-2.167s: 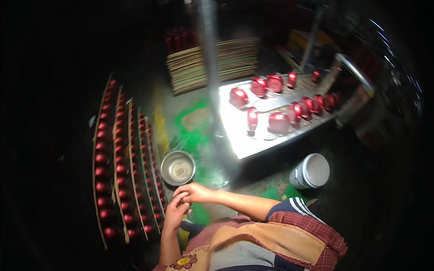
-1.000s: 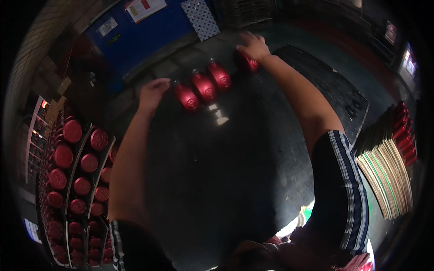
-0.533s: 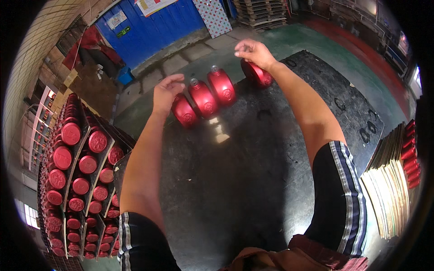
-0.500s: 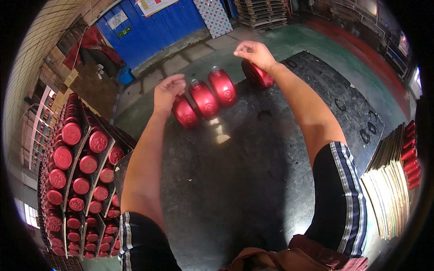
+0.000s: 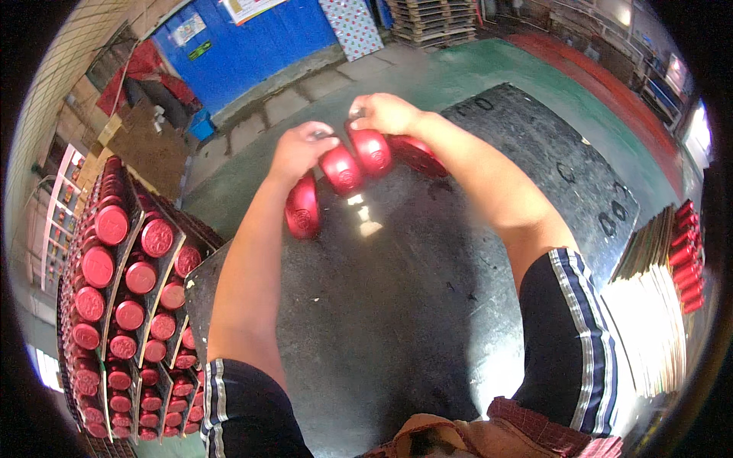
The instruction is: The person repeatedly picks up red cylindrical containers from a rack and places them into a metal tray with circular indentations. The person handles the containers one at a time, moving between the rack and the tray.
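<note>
Several round, flattened red bottles stand along the far side of a dark table [image 5: 366, 305]. My left hand [image 5: 299, 153] is closed at the neck of a shiny red bottle [image 5: 340, 172] in the middle of the row. Beside it, my right hand [image 5: 388, 114] grips the top of another red bottle [image 5: 372, 155]. The fingers cover both necks. A further red bottle [image 5: 303, 212] stands below my left wrist, apart from the held pair. On the right, one more red bottle [image 5: 421, 156] is partly hidden behind my right forearm.
To the left rises a tall stack of red bottles [image 5: 126, 313] lying on thin boards, their round bases outward. A pile of flat boards [image 5: 649, 320] stands at the right, with red items [image 5: 687, 259] behind it. Wooden pallets [image 5: 434, 23] are stacked at the back.
My right hand has moved left from the rightmost bottle to a middle one. My left hand has shifted from the leftmost bottle to its neighbour. Both hands have closed on bottle necks.
</note>
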`<action>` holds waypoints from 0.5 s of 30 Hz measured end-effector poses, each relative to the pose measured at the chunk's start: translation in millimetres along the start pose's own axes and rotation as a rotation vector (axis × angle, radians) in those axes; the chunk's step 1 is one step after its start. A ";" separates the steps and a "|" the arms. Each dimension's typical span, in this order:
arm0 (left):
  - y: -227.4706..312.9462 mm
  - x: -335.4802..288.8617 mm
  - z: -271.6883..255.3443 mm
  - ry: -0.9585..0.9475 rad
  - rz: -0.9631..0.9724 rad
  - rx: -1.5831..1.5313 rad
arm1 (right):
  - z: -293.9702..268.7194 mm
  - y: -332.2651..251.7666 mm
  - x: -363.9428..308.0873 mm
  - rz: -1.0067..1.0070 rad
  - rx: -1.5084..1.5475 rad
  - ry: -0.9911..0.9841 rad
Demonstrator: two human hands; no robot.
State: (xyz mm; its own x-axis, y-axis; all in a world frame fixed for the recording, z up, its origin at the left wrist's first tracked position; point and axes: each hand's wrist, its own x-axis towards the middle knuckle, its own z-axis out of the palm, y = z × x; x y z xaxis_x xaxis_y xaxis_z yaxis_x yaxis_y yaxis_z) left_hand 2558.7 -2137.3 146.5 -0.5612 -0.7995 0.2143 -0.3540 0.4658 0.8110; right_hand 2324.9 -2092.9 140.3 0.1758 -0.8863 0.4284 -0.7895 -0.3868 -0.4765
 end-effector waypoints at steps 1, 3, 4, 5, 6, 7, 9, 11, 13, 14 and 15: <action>-2.9 -4.8 -1.5 0.070 0.024 0.072 | 5.1 -2.0 -7.1 -0.035 -0.038 0.053; -8.7 -20.2 -8.2 0.065 0.096 0.039 | 13.9 -10.2 -31.4 -0.017 -0.085 0.145; -12.9 -30.1 -8.8 0.075 0.252 0.006 | 13.7 -14.0 -47.3 -0.034 -0.159 0.109; -17.1 -45.0 -14.9 0.032 0.187 -0.128 | 16.6 -20.7 -65.5 -0.022 -0.093 0.136; -18.6 -59.5 -22.2 0.087 0.260 -0.073 | 16.3 -30.8 -84.1 -0.051 -0.025 0.193; -18.3 -69.8 -27.2 0.136 0.308 -0.004 | 14.3 -42.5 -103.1 -0.031 0.315 0.277; -17.9 -97.0 -36.9 0.260 0.294 -0.086 | -2.0 -71.1 -138.0 -0.053 -0.006 0.360; -19.9 -129.2 -52.8 0.288 0.257 -0.118 | -12.7 -108.7 -164.2 -0.046 0.026 0.318; -17.3 -168.2 -70.9 0.238 0.227 -0.170 | -17.3 -154.8 -195.8 0.019 0.126 0.249; -14.1 -191.3 -80.7 0.236 0.193 -0.160 | -19.9 -178.2 -210.6 0.006 0.091 0.229; -7.2 -213.1 -92.9 0.225 0.186 -0.042 | -21.1 -202.7 -224.0 -0.010 0.070 0.203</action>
State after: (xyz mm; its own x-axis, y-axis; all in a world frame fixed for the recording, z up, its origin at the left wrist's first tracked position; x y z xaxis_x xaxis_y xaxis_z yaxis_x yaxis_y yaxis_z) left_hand 2750.4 -2005.5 145.6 -0.4315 -0.7681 0.4731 -0.2271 0.6000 0.7671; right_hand 2433.1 -1810.5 157.1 0.0552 -0.8157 0.5759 -0.7441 -0.4182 -0.5210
